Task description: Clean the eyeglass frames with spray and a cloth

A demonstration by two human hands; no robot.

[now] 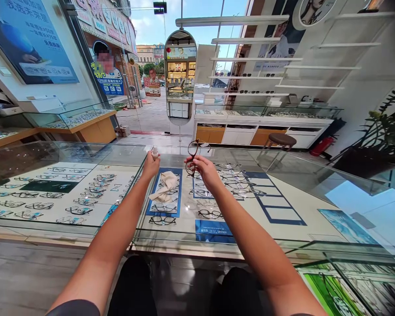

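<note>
My right hand (pixel 204 169) is closed on a pair of dark-rimmed eyeglasses (pixel 193 148), held up on end above the glass counter, with a small tag near one temple. To its left, my left hand (pixel 150 166) grips a small whitish bottle (pixel 155 152); its exact kind is hard to make out. A crumpled beige cloth (pixel 166 182) lies below my left hand, over a blue-edged tray (pixel 179 193) with glasses. Closer to me, another pair of dark-framed eyeglasses (pixel 162 220) rests at the tray's near edge.
Rows of spectacle frames (pixel 98 184) fill the glass counter (pixel 85 232) on the left. A blue printed card (pixel 215 231) and an empty-slotted blue tray (pixel 276 199) lie to the right. Beyond stand an oval mirror (pixel 180 79) and a brown stool (pixel 282 139).
</note>
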